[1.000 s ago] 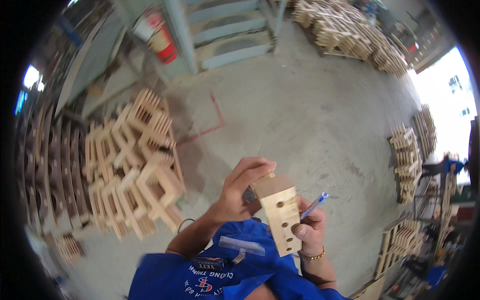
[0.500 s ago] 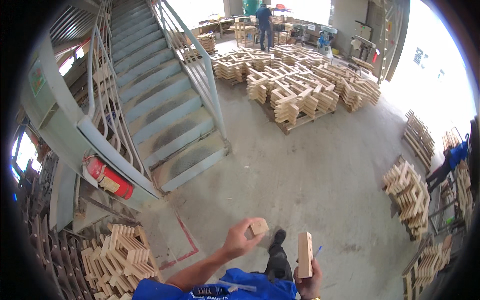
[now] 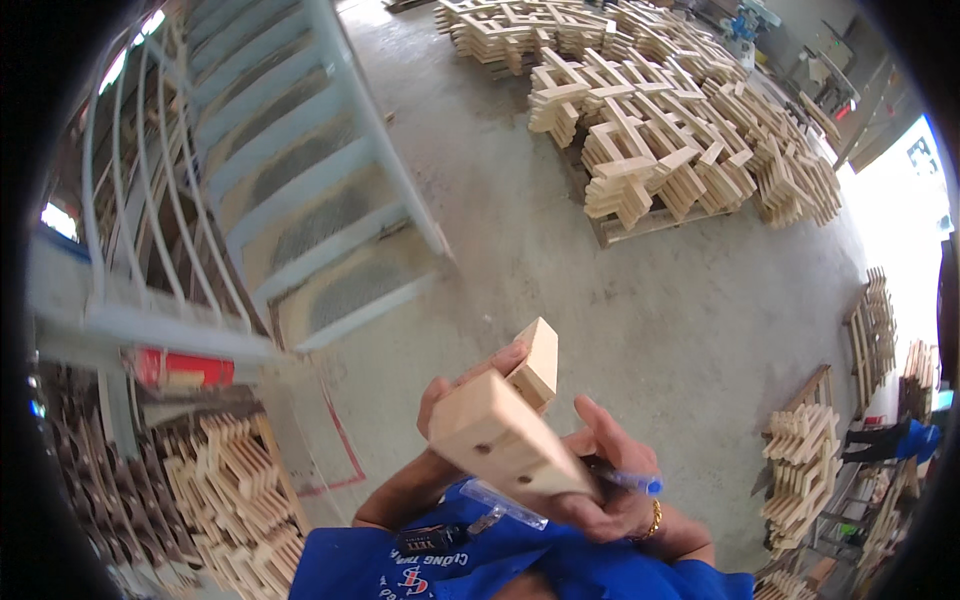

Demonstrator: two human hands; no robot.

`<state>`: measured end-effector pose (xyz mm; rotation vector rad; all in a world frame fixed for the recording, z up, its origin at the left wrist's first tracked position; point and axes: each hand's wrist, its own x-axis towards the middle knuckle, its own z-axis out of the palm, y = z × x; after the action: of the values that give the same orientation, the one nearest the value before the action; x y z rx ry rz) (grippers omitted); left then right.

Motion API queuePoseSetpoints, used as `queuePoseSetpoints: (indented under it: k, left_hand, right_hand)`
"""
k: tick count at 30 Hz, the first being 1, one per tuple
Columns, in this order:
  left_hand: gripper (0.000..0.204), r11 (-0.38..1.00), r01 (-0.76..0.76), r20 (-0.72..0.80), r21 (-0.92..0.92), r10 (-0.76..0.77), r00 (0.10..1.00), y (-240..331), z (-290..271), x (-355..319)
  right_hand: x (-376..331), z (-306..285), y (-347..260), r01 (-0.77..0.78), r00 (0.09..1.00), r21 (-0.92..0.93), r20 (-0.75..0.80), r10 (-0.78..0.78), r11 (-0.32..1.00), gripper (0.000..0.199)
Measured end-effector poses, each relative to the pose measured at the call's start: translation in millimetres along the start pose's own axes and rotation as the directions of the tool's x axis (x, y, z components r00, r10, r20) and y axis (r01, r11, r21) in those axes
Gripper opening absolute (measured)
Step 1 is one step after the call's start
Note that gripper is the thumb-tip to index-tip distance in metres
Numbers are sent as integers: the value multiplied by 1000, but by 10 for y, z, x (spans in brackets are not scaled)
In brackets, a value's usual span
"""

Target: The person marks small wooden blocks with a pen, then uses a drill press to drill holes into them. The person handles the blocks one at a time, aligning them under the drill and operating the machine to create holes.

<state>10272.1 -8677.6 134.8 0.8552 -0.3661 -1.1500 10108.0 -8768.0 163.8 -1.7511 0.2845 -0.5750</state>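
Observation:
My left hand (image 3: 432,405) is closed round a pale wooden block (image 3: 541,362), partly hidden behind a longer piece. That longer wooden block (image 3: 505,448), with round drilled holes in one face, is gripped near its lower end by my right hand (image 3: 618,480). A blue pen (image 3: 637,483) sticks out from the same right hand, its thumb side raised. The two blocks overlap in view in front of my chest; whether they touch I cannot tell. Motion slightly blurs the longer block.
Stacks of wooden frames (image 3: 650,140) stand on pallets ahead. More frames (image 3: 230,490) are piled at the near left, others (image 3: 802,455) at the right. A metal staircase (image 3: 320,220) rises at the left, beside a red fire extinguisher (image 3: 185,368). A person in blue (image 3: 905,440) is far right.
My hands have come together and up, bringing the longer block in front of the smaller one. The longer block has turned from upright to slanting. The view has tipped downward and shifted.

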Motion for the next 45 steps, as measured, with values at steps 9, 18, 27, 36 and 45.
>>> queuePoseSetpoints:
  k: [9,18,27,36,45]
  left_hand:
    - [67,869,-92,106,487,45,993,569,-366,3015]
    - [98,967,-256,-8,5,256,967,1321,-702,5936]
    - [68,799,-510,-152,319,574,804,2281,-1668,8092]
    - [62,722,-456,-68,521,568,820,3726,-2888,10137]
    - [52,-171,-555,454,814,784,423,4929,-3924,12405]
  right_hand:
    - [2839,-1252,944,43,989,-81,-137,-54,996,73]
    - [5864,-2232,1970,133,991,1,-1,-133,991,65]
    - [8687,-2361,2750,184,958,31,219,-186,982,63]
    - [11344,-2157,3244,119,956,25,266,-121,993,66]
    - [13918,-2075,4030,115,935,55,332,-127,992,64]
